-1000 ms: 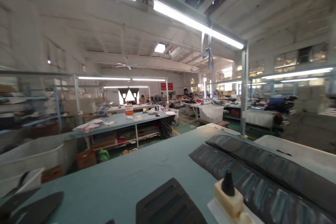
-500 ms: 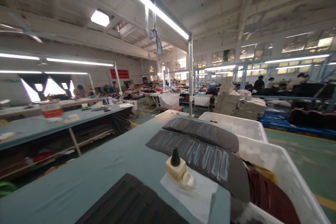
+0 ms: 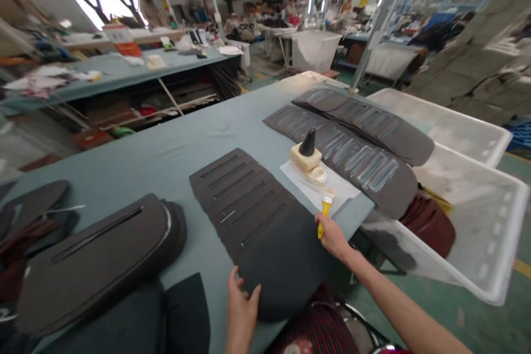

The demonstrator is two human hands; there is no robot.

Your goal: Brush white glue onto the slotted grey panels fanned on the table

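Observation:
In my right hand (image 3: 334, 237) is a paintbrush (image 3: 326, 212) with a yellow handle and pale bristles pointing up and away from me. Below and to the left, my left hand (image 3: 243, 310) has its fingers apart at the near left edge of a dark slotted panel (image 3: 253, 215); whether it touches cannot be made out. Several parallel slits run across that panel's far half. Just beyond the brush, a cream block-shaped container (image 3: 306, 158) with a black cone (image 3: 308, 142) on top stands on a white sheet (image 3: 332, 197).
Slotted panels with shiny smears (image 3: 357, 157) lie at the table's right. A stack of dark pieces (image 3: 99, 254) is at left. White plastic bins (image 3: 504, 254) stand against the right edge, one holding brown pieces (image 3: 429, 224). A metal post (image 3: 367, 52) rises at the far end.
My view has tilted down and turned, bringing more of the near table into sight. Both hands have come into view, the right one holding the paintbrush.

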